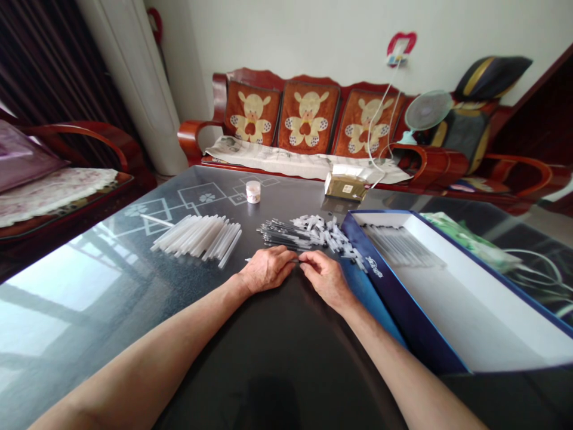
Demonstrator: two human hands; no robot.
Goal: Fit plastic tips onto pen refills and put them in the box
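The left hand (266, 270) and right hand (326, 279) touch, pinching a thin pen refill (248, 260) over the glass worktop (134, 280). A red wooden sofa (308, 116) fills the upper centre.

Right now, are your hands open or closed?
Left hand: closed, seems to hold a thin pen refill.
Right hand: pinched near its tip; cannot tell if holding.

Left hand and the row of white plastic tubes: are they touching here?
Apart. The head view shows the left hand resting beyond the nearest ends of the row of white plastic tubes, with bare glass tabletop between them.
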